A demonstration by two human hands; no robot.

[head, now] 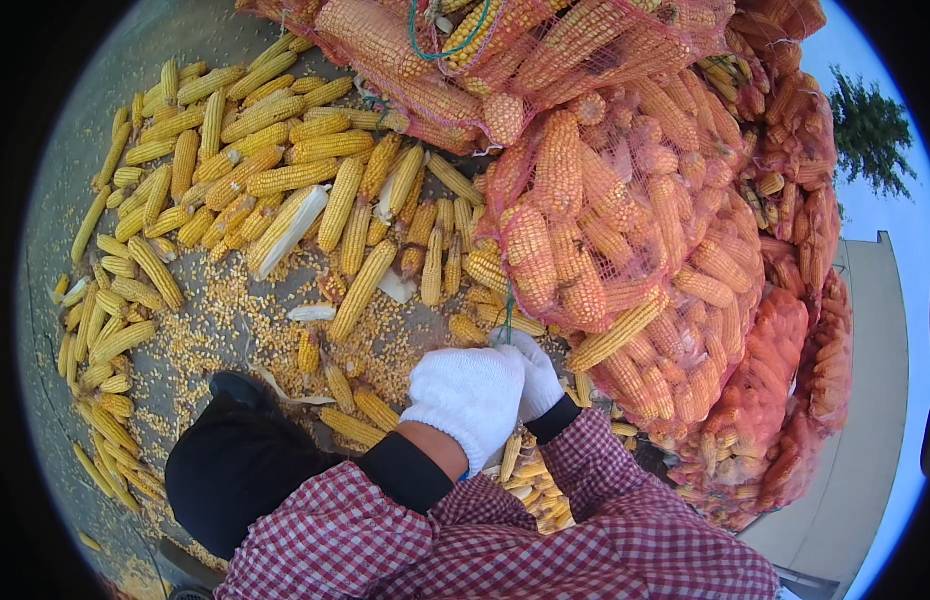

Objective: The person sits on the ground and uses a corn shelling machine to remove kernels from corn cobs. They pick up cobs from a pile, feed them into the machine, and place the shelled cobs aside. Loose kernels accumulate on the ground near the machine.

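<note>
My left hand (465, 401), in a white knit glove, is closed at the lower end of a green drawstring (509, 307). Against it, my right hand (536, 371), gloved alike, pinches the same string; the left fingertips are hidden. The string runs up to the edge of a red mesh bag (570, 217) full of corn cobs, which leans on more filled bags. A bare corn cob (618, 330) lies against the outside of the mesh, just right of the hands.
Loose corn cobs (285, 176) lie heaped on the ground ahead and left. Scattered kernels (232, 315) and bits of husk (292, 229) lie among them. Another filled mesh bag (405, 60) rests above, and stacked bags (765, 360) stand at right. My black-clad knee (232, 472) is at lower left.
</note>
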